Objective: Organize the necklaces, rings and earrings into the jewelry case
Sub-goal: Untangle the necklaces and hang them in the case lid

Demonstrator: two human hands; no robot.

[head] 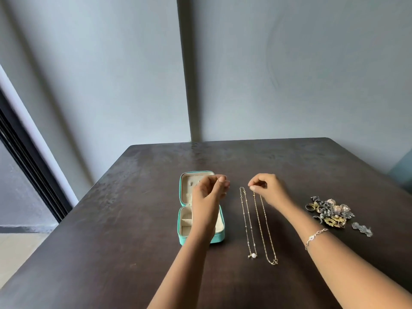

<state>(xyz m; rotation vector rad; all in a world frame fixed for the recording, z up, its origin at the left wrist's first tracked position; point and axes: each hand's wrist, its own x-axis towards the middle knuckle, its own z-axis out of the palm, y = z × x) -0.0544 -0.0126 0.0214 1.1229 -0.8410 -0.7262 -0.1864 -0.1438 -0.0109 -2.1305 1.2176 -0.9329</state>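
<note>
Forearms are stretched over a dark table [111, 219], the right hand [268, 188] pinching the far end of a gold chain [265, 228] beside a pearl necklace [248, 221]. The left hand [209, 190] is curled above the open jewelry case [218, 238]; whether anything is held cannot be told. No piece is seen stowed; rings and earrings [330, 211] are heaped at right, with table edges well off.
</note>
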